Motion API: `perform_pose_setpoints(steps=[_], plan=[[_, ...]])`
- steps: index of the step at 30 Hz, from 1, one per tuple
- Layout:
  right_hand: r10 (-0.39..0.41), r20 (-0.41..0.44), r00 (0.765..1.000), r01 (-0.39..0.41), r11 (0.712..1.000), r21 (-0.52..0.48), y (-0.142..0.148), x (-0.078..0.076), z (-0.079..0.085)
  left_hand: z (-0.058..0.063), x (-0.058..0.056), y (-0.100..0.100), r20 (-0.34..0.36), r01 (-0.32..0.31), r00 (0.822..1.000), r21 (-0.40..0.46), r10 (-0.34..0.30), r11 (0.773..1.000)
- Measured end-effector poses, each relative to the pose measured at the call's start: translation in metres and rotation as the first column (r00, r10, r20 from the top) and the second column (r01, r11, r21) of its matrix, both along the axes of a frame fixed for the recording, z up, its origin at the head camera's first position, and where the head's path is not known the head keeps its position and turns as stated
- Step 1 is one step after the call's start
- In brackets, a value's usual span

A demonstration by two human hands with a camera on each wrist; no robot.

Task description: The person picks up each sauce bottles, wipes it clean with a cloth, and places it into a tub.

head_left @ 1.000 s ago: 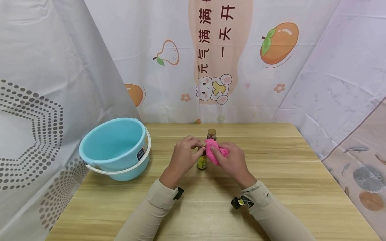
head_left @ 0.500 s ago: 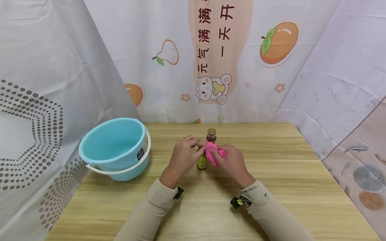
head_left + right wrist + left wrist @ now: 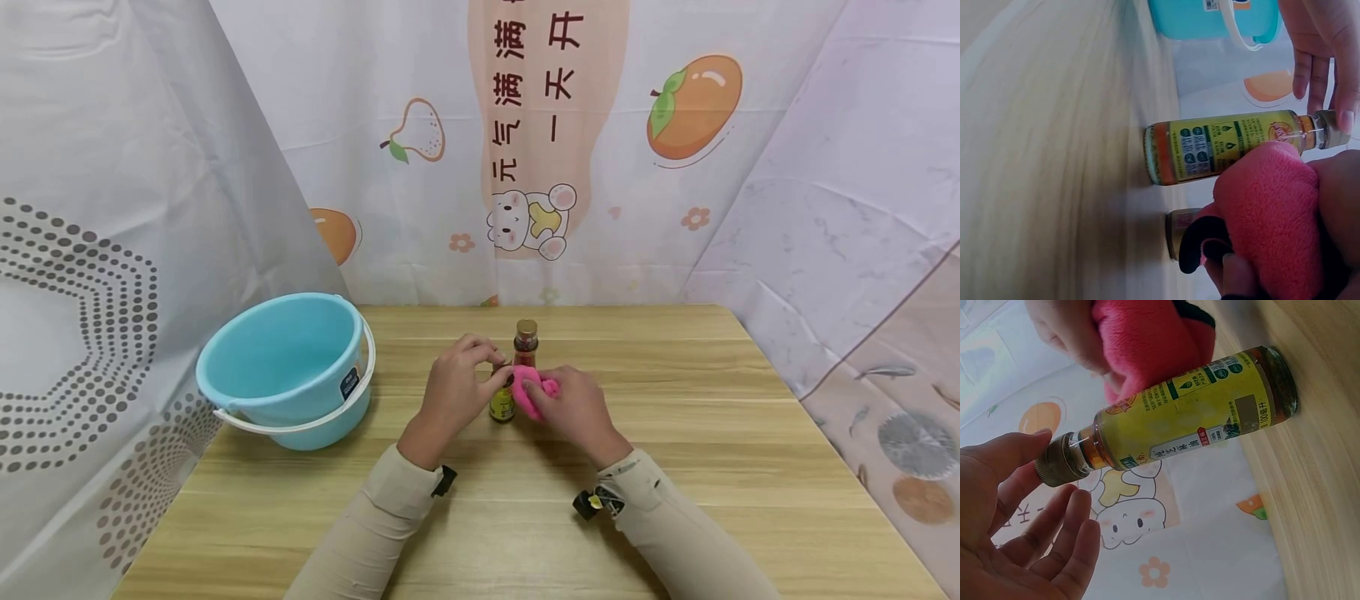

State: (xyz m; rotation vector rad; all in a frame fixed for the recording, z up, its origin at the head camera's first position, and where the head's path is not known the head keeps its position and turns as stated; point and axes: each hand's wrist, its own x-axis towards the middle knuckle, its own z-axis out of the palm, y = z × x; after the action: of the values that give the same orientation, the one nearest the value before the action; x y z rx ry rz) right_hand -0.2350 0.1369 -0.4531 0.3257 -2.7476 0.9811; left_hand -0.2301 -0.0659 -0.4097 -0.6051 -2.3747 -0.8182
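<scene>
A small glass bottle (image 3: 502,406) with a yellow label stands upright on the table. My left hand (image 3: 459,387) pinches its cap (image 3: 1060,461) between thumb and index finger, the other fingers loosely spread in the left wrist view. My right hand (image 3: 581,407) grips a bunched pink cloth (image 3: 1272,219) with a black edge. That cloth lies against the bottle's side, covering part of its label in the right wrist view. Just behind stands a second bottle (image 3: 526,340) with a gold-brown cap, its lower part hidden by the cloth and right hand.
A light blue bucket (image 3: 318,417) with a white handle stands at the table's left. Behind the wooden table (image 3: 675,367) hangs a printed curtain (image 3: 420,225). Dark wrist cameras sit on both cuffs.
The right hand and pink cloth have slid slightly down along the yellow-labelled bottle, showing more of the bottle behind. The left hand keeps its pinch on the cap.
</scene>
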Motion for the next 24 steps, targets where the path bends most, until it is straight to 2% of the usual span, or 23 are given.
perform_pose_setpoints(steps=[4, 12, 24], plan=[[0.007, 0.036, 0.999, -0.008, 1.000, 0.023, 0.000, -0.001, -0.003, 0.000, 0.000, 0.000, -0.005, 0.001, 1.000, -0.004, -0.002, 1.000], [0.019, 0.052, 0.998, -0.022, 0.998, 0.053, 0.000, -0.003, -0.010, 0.000, 0.000, 0.000, -0.007, 0.008, 1.000, 0.013, -0.008, 1.000], [0.021, 0.041, 0.999, -0.024, 0.998, 0.063, 0.001, -0.005, -0.014, 0.000, 0.002, 0.002, -0.024, -0.009, 1.000, -0.003, 0.009, 1.000]])
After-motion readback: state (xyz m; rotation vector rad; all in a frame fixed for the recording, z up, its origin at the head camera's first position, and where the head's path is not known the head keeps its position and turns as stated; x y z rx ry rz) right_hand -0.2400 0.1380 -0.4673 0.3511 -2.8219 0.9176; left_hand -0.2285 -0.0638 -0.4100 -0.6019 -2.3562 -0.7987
